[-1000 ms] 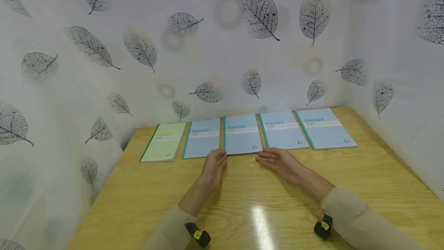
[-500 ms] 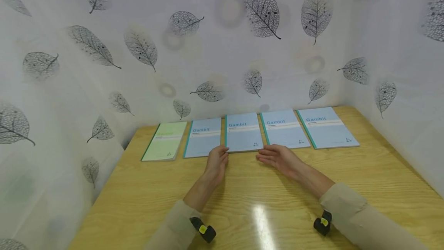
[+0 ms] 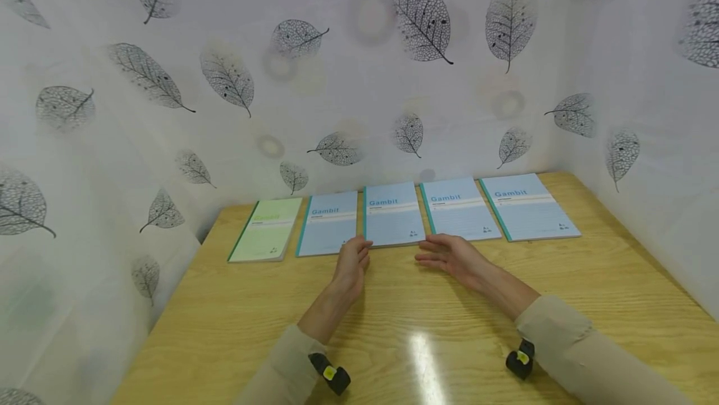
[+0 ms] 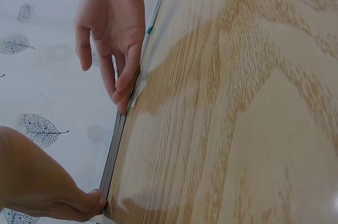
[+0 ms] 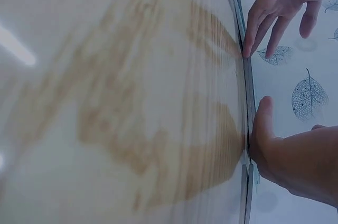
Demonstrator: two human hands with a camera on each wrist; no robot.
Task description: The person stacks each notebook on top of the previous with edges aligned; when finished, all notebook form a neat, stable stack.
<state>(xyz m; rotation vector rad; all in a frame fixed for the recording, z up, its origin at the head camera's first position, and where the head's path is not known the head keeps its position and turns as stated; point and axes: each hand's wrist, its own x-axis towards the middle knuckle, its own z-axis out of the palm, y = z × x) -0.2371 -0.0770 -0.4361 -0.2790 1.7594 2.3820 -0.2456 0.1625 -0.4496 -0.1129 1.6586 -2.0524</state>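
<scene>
A blue notebook marked Gambit lies flat in the middle of a row on the table. My left hand is at its near left corner, fingertips right at the edge. At the near right corner my right hand has its fingers extended and slightly spread, tips against the edge. In the left wrist view the right hand shows its palm, while the left hand reaches to the notebook's edge. The right wrist view has the right hand with its thumb raised beside the edge.
Another blue notebook and a green notebook lie to the left. Two more blue notebooks are on the right. Behind the wooden table hangs a leaf-printed curtain.
The middle notebook has slid slightly away from me, toward the curtain, mostly in the first half second. Both hands moved forward with it. The neighbouring notebooks keep their places.
</scene>
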